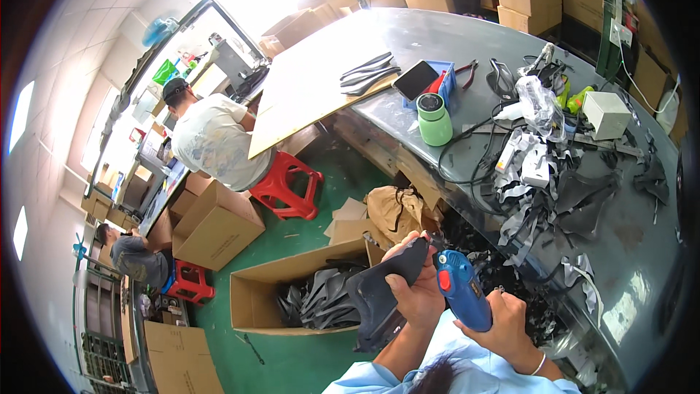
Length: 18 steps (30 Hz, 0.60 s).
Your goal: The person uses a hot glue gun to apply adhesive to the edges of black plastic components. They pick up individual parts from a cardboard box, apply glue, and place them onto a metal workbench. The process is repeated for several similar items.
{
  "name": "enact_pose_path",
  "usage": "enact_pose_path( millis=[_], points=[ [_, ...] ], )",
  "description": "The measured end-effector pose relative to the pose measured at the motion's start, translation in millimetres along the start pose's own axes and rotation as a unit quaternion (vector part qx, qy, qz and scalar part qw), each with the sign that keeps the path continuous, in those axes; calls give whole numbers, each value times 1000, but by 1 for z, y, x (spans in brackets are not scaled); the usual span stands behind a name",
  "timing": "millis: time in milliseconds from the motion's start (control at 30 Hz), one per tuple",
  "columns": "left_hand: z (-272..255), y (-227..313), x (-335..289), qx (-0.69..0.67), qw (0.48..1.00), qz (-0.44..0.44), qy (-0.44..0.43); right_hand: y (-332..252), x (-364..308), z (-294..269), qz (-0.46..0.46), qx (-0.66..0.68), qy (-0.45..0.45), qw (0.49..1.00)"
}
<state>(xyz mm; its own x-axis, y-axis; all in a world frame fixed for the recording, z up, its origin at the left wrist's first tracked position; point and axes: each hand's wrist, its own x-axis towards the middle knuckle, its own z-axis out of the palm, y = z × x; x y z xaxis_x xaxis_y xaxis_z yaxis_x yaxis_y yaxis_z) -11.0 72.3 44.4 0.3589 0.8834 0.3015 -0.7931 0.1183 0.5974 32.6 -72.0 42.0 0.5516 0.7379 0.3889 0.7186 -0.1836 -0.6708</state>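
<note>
My left hand point(417, 293) grips a black curved sheet-like piece point(383, 288), its thumb lying on the near face. Wrapped round the body of a blue handheld power tool point(467, 295) with a red button is my right hand point(504, 326). The tool's front end is close to the upper edge of the black piece; whether they touch I cannot tell. Below and to the left, an open cardboard box point(251, 298) holds a heap of similar dark pieces point(321, 297).
On the grey table point(445, 29) are a green jar point(433, 125), a blue bin point(446, 76) with a phone point(415, 79), pliers point(470, 73), cables and a pile of scraps point(525, 197). A person point(219, 135) sits on a red stool point(288, 186); another person point(142, 259) sits farther left.
</note>
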Motion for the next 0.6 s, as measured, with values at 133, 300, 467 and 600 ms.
enact_pose_path(
  millis=[133,300,467,600],
  points=[
    [-3,-1,-4,37,999,16,-11,0,-1,-1,-23,-5,-3,1000],
    [-13,-3,-2,42,996,24,-70,-2,-1,-4,-29,-14,1,999],
    [-20,18,6,68,991,-91,-65,4,-1,-6,-13,-16,4,1000],
    [-11,41,17,29,983,-178,-39,10,-3,-12,-27,-56,14,998]
  ],
)
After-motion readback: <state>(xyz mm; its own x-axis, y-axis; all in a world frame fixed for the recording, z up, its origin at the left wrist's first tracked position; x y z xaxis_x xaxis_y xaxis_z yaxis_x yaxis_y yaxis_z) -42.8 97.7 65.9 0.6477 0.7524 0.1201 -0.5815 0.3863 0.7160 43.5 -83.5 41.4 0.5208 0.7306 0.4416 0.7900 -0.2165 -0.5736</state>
